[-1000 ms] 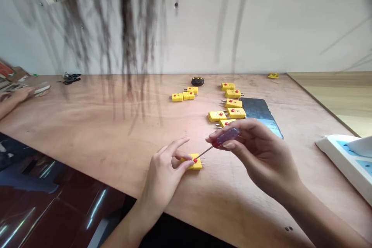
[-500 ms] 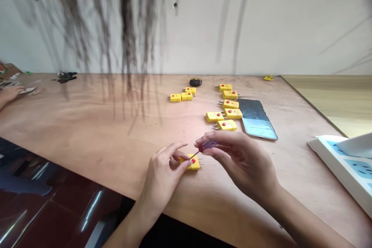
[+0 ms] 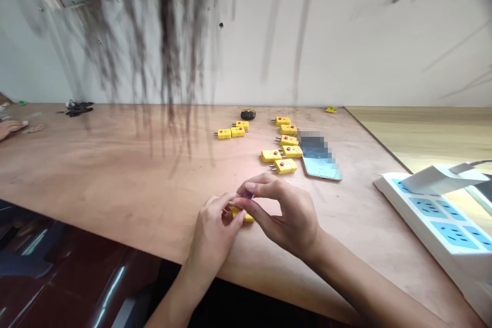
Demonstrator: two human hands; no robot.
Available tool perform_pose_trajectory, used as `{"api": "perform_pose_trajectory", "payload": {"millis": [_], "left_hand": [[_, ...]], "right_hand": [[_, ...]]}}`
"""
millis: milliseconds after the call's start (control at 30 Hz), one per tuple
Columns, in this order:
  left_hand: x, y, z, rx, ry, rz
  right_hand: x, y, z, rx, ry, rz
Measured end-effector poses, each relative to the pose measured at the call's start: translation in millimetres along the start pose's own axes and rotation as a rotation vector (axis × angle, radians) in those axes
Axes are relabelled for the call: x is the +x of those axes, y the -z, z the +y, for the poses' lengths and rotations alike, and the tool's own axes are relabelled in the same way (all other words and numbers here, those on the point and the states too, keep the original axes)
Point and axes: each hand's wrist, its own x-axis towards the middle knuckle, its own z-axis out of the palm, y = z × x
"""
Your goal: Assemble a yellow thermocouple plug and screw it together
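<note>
My left hand [image 3: 217,225] is closed on a small yellow plug [image 3: 248,217] against the table near its front edge. My right hand [image 3: 286,210] pinches the purple handle of a screwdriver [image 3: 249,193] above that plug; its shaft and tip are hidden behind my fingers. Beyond my hands lie several more yellow plugs with red dots and metal pins. One of them, a yellow plug [image 3: 285,166], is nearest my right hand. Farther back on the left is a small group with another yellow plug [image 3: 224,134].
A phone [image 3: 321,161] lies right of the plugs. At the right edge stands a white power strip [image 3: 434,215] with a white adapter [image 3: 442,178] in it. A black oval case [image 3: 248,115] and black cables [image 3: 79,108] are at the back. Another person's hand [image 3: 11,128] rests far left.
My right hand has moved left and closer to my left hand, bringing the screwdriver more upright over the plug. The view has turned to the right, showing more of the power strip.
</note>
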Motion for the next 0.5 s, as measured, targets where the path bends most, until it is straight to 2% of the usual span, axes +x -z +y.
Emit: {"api": "perform_pose_trajectory", "payload": {"millis": [167,333,400,500], "left_hand": [[-0.2,-4.3,-0.3,-0.02,-0.048,-0.087],[7.6,-3.6,6.5,-0.017,-0.087,-0.156],[10.9,-3.1,9.3,0.005,-0.097,-0.173],[19.0,-4.6,11.5,0.054,-0.125,-0.2]], "right_hand": [[-3.4,4.4,3.8,-0.054,-0.05,0.065],[2.8,15.2,4.2,0.027,-0.2,0.061],[8.5,21.6,6.6,0.114,-0.263,-0.02],[20.0,33.8,14.9,0.267,-0.297,-0.218]]}}
